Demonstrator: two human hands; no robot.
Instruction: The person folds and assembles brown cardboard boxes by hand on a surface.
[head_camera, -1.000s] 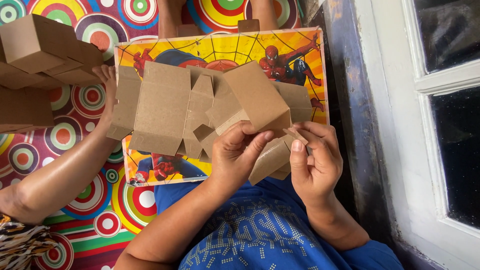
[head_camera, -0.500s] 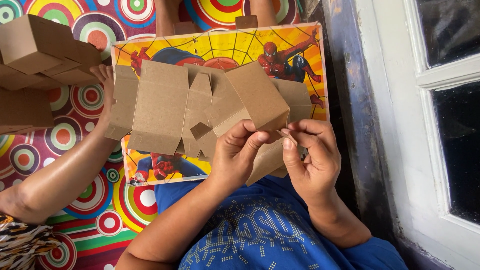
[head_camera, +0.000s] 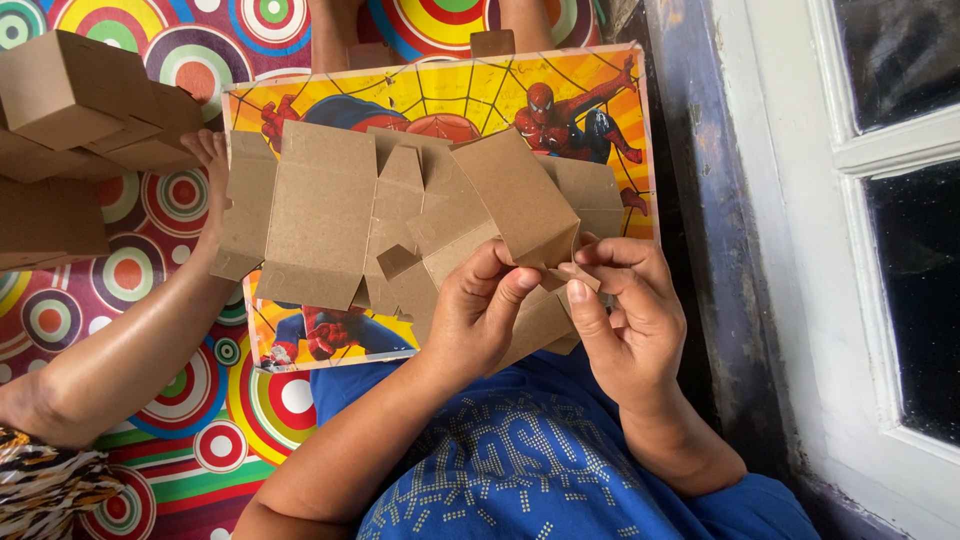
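Observation:
My left hand (head_camera: 483, 310) and my right hand (head_camera: 622, 312) both pinch the near edge of a partly folded brown cardboard box blank (head_camera: 520, 205). The fingertips meet at a small flap between the hands. The blank rests on a colourful board with a cartoon superhero print (head_camera: 440, 90), which lies over my lap. More flat cardboard blanks (head_camera: 320, 215) overlap on the board to the left of my hands.
Another person's arm (head_camera: 140, 340) reaches in from the left, its hand (head_camera: 212, 165) at the edge of the flat blanks. Folded cardboard boxes (head_camera: 75, 95) are stacked at upper left on a mat with bright circles. A white window frame (head_camera: 850, 250) runs along the right.
My hands have lifted slightly and closed together on the small flap; the folded panel has tipped up a little. The other person's arm has stayed put.

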